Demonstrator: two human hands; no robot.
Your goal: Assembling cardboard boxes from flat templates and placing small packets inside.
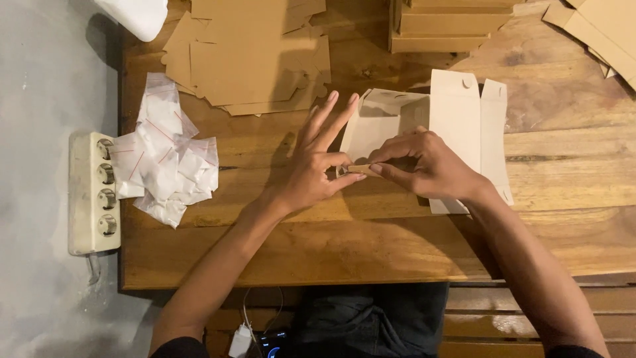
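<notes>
A pale cardboard box blank (pixel 457 126), partly folded, lies on the wooden table (pixel 331 245). My left hand (pixel 315 166) pinches a small flap at the blank's left edge with thumb and index finger, while the other fingers are spread and raised. My right hand (pixel 430 166) rests on the blank and grips the same brown flap (pixel 361 170) from the right with thumb and fingertips. One end of the blank stands up as a folded wall (pixel 387 109); the rest lies flat under my right wrist.
A pile of small clear plastic bags (pixel 165 159) lies at the left. A white power strip (pixel 93 192) sits on the grey floor beside the table. Flat brown cardboard blanks (pixel 245 56) are stacked at the back, and assembled boxes (pixel 450 23) at the back right.
</notes>
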